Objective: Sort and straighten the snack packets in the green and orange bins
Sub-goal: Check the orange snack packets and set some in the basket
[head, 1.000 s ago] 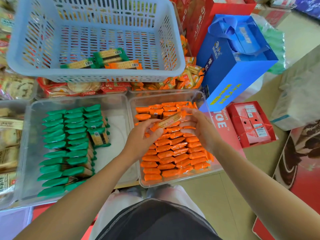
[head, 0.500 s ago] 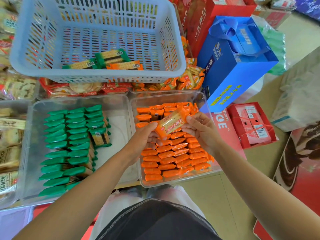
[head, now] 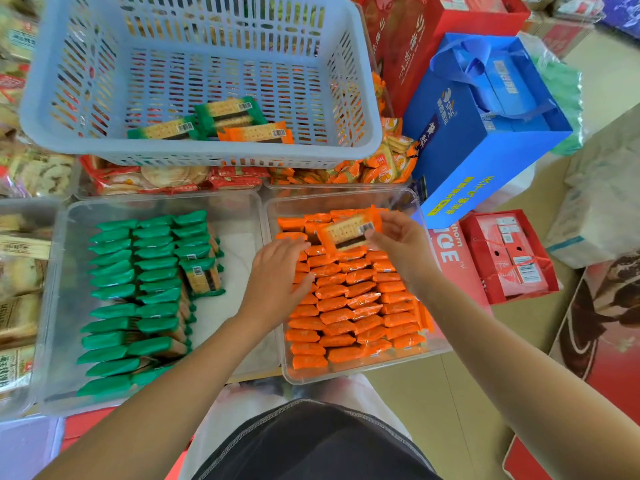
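Two clear bins stand side by side. The left bin (head: 239, 216) holds rows of green packets (head: 138, 292); one green packet (head: 201, 277) lies face up across a row. The right bin (head: 346, 199) holds rows of orange packets (head: 349, 306). My right hand (head: 401, 244) pinches one orange packet (head: 348, 232) face up over the far rows of the orange bin. My left hand (head: 277, 275) lies flat with straight fingers on the left orange rows, holding nothing.
A blue slotted basket (head: 207, 154) sits behind the bins with two green packets (head: 194, 123) and one orange packet (head: 258, 133) inside. A blue gift bag (head: 485, 140) and red boxes (head: 509, 254) stand right. Other snack trays (head: 20, 271) lie left.
My left hand has let go of the orange packet and dropped onto the orange rows. My right hand alone now holds the packet, carried toward the bin's far end.
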A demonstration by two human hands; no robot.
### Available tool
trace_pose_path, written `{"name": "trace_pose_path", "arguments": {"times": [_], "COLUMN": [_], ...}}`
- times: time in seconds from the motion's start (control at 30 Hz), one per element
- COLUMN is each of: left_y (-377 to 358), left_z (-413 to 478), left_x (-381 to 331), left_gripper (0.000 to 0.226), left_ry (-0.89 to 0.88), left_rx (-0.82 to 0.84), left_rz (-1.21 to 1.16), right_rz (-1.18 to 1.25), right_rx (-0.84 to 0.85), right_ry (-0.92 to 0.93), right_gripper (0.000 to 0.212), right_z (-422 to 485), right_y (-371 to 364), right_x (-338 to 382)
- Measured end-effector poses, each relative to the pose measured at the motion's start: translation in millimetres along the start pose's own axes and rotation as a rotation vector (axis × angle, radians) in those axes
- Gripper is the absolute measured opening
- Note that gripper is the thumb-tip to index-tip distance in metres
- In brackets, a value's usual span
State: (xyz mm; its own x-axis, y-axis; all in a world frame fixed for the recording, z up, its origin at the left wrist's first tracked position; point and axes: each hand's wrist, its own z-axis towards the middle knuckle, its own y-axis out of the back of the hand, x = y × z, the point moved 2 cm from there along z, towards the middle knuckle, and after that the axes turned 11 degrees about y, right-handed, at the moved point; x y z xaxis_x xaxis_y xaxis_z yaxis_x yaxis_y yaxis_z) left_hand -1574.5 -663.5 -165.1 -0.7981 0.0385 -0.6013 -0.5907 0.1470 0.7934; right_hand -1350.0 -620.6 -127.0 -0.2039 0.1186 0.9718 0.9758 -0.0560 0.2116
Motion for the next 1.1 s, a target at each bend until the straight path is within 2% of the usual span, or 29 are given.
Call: {"name": "trace_pose_path", "arguments": {"times": [0.13, 0.27, 0.37, 0.53, 0.63, 0.87, 0.97, 1.1], "left_y": [-6.9, -7.5, -5.0, -5.4, -6.0, -10.7, -11.2, -12.2], "left_z": [9.9, 21.1, 25.5, 27.0, 27.6, 25.5, 25.2, 25.8], "left_x": [11.4, 9.1, 7.4, 6.5, 9.7, 15.6, 15.5, 15.4], "left_gripper": [0.061, 0.091, 0.099, 0.101, 0.094, 0.077, 0.075, 0.078], "left_ry": [-0.123, -0.070, -0.054, -0.058, -0.058, -0.090, -0.091, -0.081], "left_rx": [0.023, 0.181, 0.206, 0.192, 0.175, 0.151, 0.135, 0.109], "left_rz": [0.365, 0.644, 0.749, 0.763, 0.750, 0.651, 0.635, 0.641], "right_rz": [-0.204, -0.402, -0.504, -0.638, -0.720, -0.850, -0.939, -0.977], "right_rx": [0.038, 0.104, 0.164, 0.233, 0.269, 0.183, 0.241, 0.307], "right_ry": [0.200, 0.321, 0.381, 0.512, 0.542, 0.559, 0.655, 0.728], "right_gripper": [0.025, 0.022, 0.024, 0.026, 0.029, 0.021, 0.013, 0.021], "right_z": [20.4, 29.0, 29.5, 31.9, 34.7, 34.2, 34.6, 32.7], "right_y": [-14.0, -29.0, -33.7, -44.7, -55.7, -62.1, -60.5, -63.3], "right_x": [7.6, -1.6, -6.9, -17.0, -26.1, -29.1, -34.9, -48.5]}}
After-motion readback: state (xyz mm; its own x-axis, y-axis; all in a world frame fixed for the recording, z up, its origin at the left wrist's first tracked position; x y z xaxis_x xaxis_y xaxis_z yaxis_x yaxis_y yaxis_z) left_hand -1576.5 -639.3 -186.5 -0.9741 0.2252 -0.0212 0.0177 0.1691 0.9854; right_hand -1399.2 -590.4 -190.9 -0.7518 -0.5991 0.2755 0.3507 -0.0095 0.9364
